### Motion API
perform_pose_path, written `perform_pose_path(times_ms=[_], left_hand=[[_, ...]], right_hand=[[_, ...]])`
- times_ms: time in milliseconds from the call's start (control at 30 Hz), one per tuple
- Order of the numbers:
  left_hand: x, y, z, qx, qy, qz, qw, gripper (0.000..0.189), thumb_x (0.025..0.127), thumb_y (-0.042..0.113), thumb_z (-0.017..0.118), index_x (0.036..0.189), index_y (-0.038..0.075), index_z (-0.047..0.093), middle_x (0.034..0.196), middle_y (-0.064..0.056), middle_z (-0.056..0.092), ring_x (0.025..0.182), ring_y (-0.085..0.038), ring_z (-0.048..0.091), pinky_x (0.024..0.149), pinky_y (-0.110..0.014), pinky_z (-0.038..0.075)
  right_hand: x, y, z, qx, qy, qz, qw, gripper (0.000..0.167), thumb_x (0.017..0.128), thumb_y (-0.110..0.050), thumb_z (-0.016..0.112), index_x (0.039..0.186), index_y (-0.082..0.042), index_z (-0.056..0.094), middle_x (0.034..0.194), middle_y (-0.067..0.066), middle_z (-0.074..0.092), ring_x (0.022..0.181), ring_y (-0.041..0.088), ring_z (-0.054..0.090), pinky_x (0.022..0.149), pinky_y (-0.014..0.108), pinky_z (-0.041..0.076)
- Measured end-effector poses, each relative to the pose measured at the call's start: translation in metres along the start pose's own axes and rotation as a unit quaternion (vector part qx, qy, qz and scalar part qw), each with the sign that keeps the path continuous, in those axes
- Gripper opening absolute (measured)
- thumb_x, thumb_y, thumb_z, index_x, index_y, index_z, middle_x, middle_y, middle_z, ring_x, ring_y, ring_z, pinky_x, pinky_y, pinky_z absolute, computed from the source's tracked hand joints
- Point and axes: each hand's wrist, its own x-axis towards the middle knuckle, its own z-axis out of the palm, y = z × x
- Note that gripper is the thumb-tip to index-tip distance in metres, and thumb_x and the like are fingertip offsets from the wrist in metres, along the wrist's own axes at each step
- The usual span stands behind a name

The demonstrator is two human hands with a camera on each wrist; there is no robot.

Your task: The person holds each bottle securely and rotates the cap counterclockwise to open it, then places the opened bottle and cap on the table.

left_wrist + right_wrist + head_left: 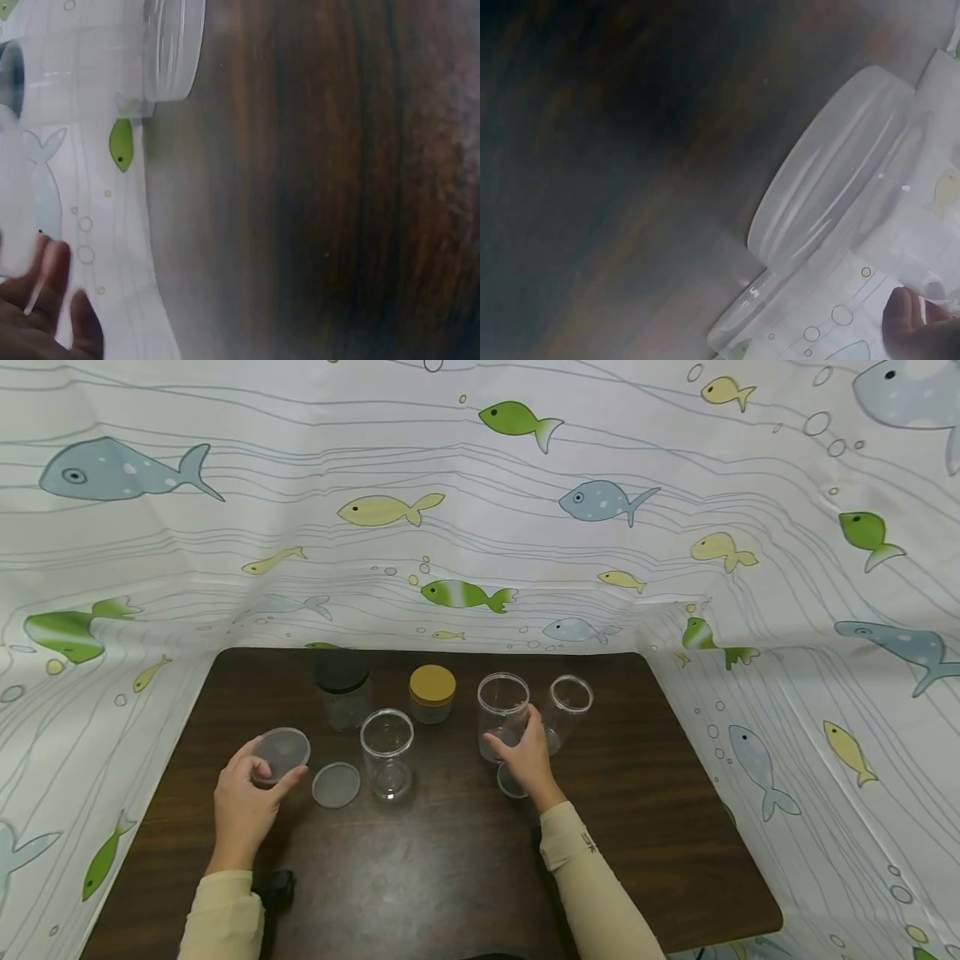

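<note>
My left hand [247, 802] pinches a clear round lid [282, 755] by its edge, above the table's left side. Another clear lid [336, 785] lies flat beside that hand, and an open clear jar [387, 756] stands to its right. With thumb and fingers, my right hand [527, 756] grips a second open clear jar [495, 718], upright. Just below that jar is a third clear lid [512, 783], partly hidden by the right hand; it appears large in the right wrist view as a ridged lid [829, 169]. Behind the right hand stands another open jar [572, 706].
Toward the back stand a jar with a black lid [341, 672] and a short jar with a yellow lid [432, 683]. The dark wooden table [420, 877] meets a fish-patterned sheet [465, 552] at its back and sides.
</note>
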Motion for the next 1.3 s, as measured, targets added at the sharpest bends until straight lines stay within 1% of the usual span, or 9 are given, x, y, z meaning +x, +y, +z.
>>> perform_pose_path(times_ms=[67, 200, 400, 500, 667, 867, 1033, 1200, 1300], left_hand=[[0.002, -0.004, 0.000, 0.011, -0.009, -0.008, 0.9999, 0.049, 0.076, 0.021, 0.091, 0.079, 0.003, 0.046, 0.148, -0.018, 0.053, 0.129, -0.046, 0.048, 0.097, -0.058, 0.036], [0.005, -0.013, 0.001, 0.025, -0.024, -0.027, 0.9990, 0.048, 0.078, 0.025, 0.090, 0.080, 0.001, 0.049, 0.148, -0.021, 0.051, 0.133, -0.049, 0.046, 0.102, -0.064, 0.035], [0.007, -0.021, 0.004, 0.053, -0.067, -0.084, 0.9928, 0.051, 0.085, 0.039, 0.082, 0.088, 0.000, 0.049, 0.156, -0.019, 0.042, 0.137, -0.054, 0.035, 0.100, -0.076, 0.024], [0.010, -0.022, 0.006, 0.058, -0.090, -0.098, 0.9893, 0.054, 0.088, 0.045, 0.079, 0.091, -0.001, 0.049, 0.158, -0.020, 0.038, 0.137, -0.056, 0.031, 0.097, -0.080, 0.020], [0.013, -0.023, 0.008, 0.062, -0.111, -0.098, 0.9870, 0.056, 0.088, 0.047, 0.078, 0.092, -0.002, 0.050, 0.157, -0.023, 0.038, 0.136, -0.058, 0.031, 0.094, -0.080, 0.020], [0.019, -0.027, 0.010, 0.073, -0.127, -0.093, 0.9849, 0.057, 0.088, 0.050, 0.076, 0.091, -0.001, 0.050, 0.159, -0.022, 0.035, 0.133, -0.060, 0.030, 0.091, -0.078, 0.021], [0.024, -0.030, 0.012, 0.082, -0.142, -0.088, 0.9825, 0.058, 0.089, 0.052, 0.075, 0.091, -0.001, 0.050, 0.160, -0.023, 0.033, 0.131, -0.062, 0.030, 0.090, -0.078, 0.022], [0.029, -0.031, 0.016, 0.093, -0.150, -0.078, 0.9811, 0.059, 0.089, 0.052, 0.074, 0.093, -0.002, 0.051, 0.158, -0.027, 0.033, 0.130, -0.063, 0.029, 0.089, -0.077, 0.022], [0.030, -0.031, 0.018, 0.117, -0.154, -0.066, 0.9789, 0.057, 0.089, 0.051, 0.075, 0.091, -0.002, 0.053, 0.156, -0.030, 0.034, 0.130, -0.063, 0.030, 0.088, -0.077, 0.023]], right_hand=[[-0.001, 0.001, 0.002, -0.010, 0.001, 0.015, 0.9998, 0.097, 0.082, -0.033, 0.087, 0.150, 0.004, 0.028, 0.144, 0.026, 0.044, 0.136, 0.042, 0.042, 0.113, 0.054, 0.034], [-0.003, 0.004, 0.007, -0.017, 0.006, 0.040, 0.9991, 0.102, 0.083, -0.038, 0.085, 0.152, 0.004, 0.024, 0.149, 0.030, 0.040, 0.140, 0.045, 0.038, 0.114, 0.057, 0.031], [-0.001, 0.004, 0.011, -0.021, 0.011, 0.032, 0.9992, 0.098, 0.085, -0.037, 0.082, 0.153, 0.005, 0.025, 0.148, 0.028, 0.038, 0.140, 0.043, 0.037, 0.115, 0.055, 0.031], [0.000, 0.004, 0.013, -0.030, 0.011, 0.028, 0.9991, 0.097, 0.086, -0.036, 0.082, 0.152, 0.007, 0.026, 0.145, 0.027, 0.040, 0.138, 0.043, 0.039, 0.114, 0.054, 0.032], [0.002, 0.003, 0.014, -0.028, 0.010, 0.023, 0.9993, 0.096, 0.086, -0.032, 0.083, 0.153, 0.007, 0.026, 0.149, 0.028, 0.040, 0.141, 0.042, 0.038, 0.116, 0.053, 0.031], [0.005, 0.005, 0.015, -0.017, 0.024, 0.043, 0.9987, 0.094, 0.086, -0.029, 0.083, 0.153, 0.004, 0.027, 0.152, 0.026, 0.041, 0.142, 0.039, 0.040, 0.116, 0.050, 0.031], [0.007, 0.007, 0.016, -0.018, 0.019, 0.048, 0.9985, 0.091, 0.088, -0.029, 0.081, 0.154, 0.002, 0.025, 0.154, 0.024, 0.040, 0.144, 0.036, 0.038, 0.118, 0.046, 0.029], [0.005, 0.006, 0.016, -0.012, 0.014, 0.049, 0.9986, 0.093, 0.089, -0.030, 0.080, 0.155, 0.003, 0.023, 0.154, 0.026, 0.038, 0.144, 0.038, 0.037, 0.118, 0.048, 0.029], [0.004, 0.006, 0.015, -0.009, 0.009, 0.046, 0.9988, 0.094, 0.089, -0.031, 0.080, 0.155, 0.004, 0.022, 0.154, 0.027, 0.038, 0.144, 0.040, 0.037, 0.117, 0.050, 0.029]])
